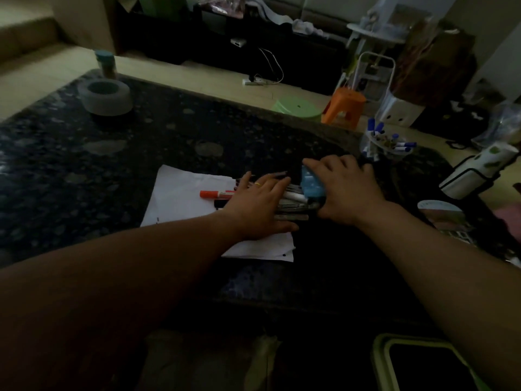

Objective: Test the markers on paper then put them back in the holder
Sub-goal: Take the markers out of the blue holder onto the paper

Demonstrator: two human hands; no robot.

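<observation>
Judging from my remote seat, the job looks early. A bundle of markers (pixel 293 197) lies loose across the paper (pixel 180 193) on the dark worktop (pixel 112 153). My left hand (pixel 259 204) is pressed flat on them, fingers spread. An orange-capped marker (pixel 215 194) pokes out at 9 o'clock of it. My right hand (pixel 346 187) is wrapped round the blue holder (pixel 311 184), at 3 o'clock of the bundle. I see no clear test strokes on the paper, only tiny specks, so the testing and the return to the holder seem largely left. A cup of blue-capped pens (pixel 389 142) stands at 1 o'clock.

Grey ring (pixel 105 97) on dark table (pixel 169 131); orange stool (pixel 345 104) beyond.
</observation>
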